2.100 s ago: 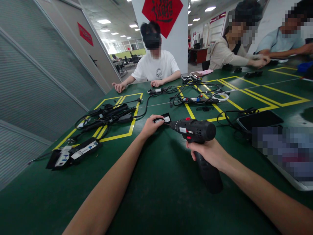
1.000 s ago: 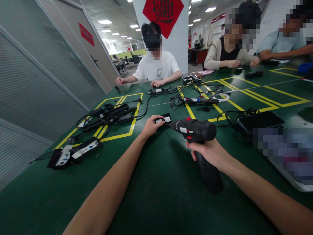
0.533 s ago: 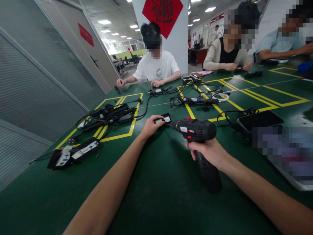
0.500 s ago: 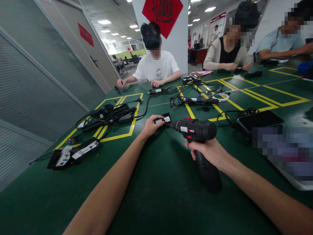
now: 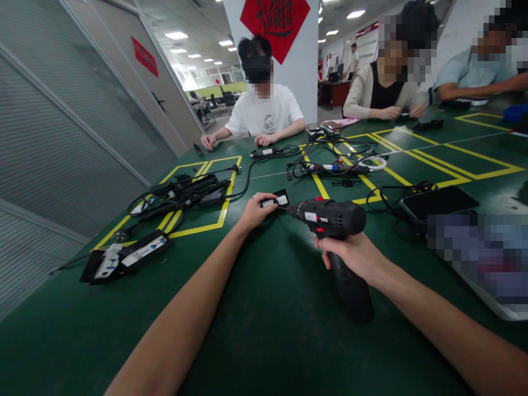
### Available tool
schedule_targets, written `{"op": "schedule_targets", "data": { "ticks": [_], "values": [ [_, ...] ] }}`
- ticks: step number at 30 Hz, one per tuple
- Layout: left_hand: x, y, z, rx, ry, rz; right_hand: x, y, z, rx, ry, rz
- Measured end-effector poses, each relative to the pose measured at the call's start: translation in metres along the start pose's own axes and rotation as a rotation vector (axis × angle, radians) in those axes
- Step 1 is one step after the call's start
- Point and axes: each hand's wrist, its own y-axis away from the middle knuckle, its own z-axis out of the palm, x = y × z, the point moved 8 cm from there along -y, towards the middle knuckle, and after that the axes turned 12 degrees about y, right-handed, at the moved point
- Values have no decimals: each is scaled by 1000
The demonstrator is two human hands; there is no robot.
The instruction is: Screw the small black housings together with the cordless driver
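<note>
My right hand [image 5: 355, 256] is wrapped round the grip of a black cordless drill [image 5: 330, 216] with red accents. The drill lies level, its chuck pointing left, and a thin bit runs from it to my left fingertips. My left hand [image 5: 258, 212] is closed on a small black piece with white labels [image 5: 281, 199] on the green table [image 5: 264, 308]. Whether the bit touches that piece is hidden by my fingers.
Black cables and slim devices [image 5: 185, 192] lie in a yellow-taped area at left, with black labelled pouches [image 5: 127, 256] nearer me. More cables [image 5: 334, 165] spread beyond the drill. A phone [image 5: 439, 202] is at right. Several people sit around the table.
My hands, the drill and the labelled piece stay nearly where they were. The opposite person's hand at left has shifted slightly, and a person in the background has moved left.
</note>
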Motion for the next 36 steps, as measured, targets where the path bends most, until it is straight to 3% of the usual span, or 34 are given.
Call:
{"op": "schedule_targets", "data": {
  "ticks": [36],
  "values": [
    [-1, -1, 1, -6, 0, 18, 2, -3, 1, 13, -33, 18]
  ]
}}
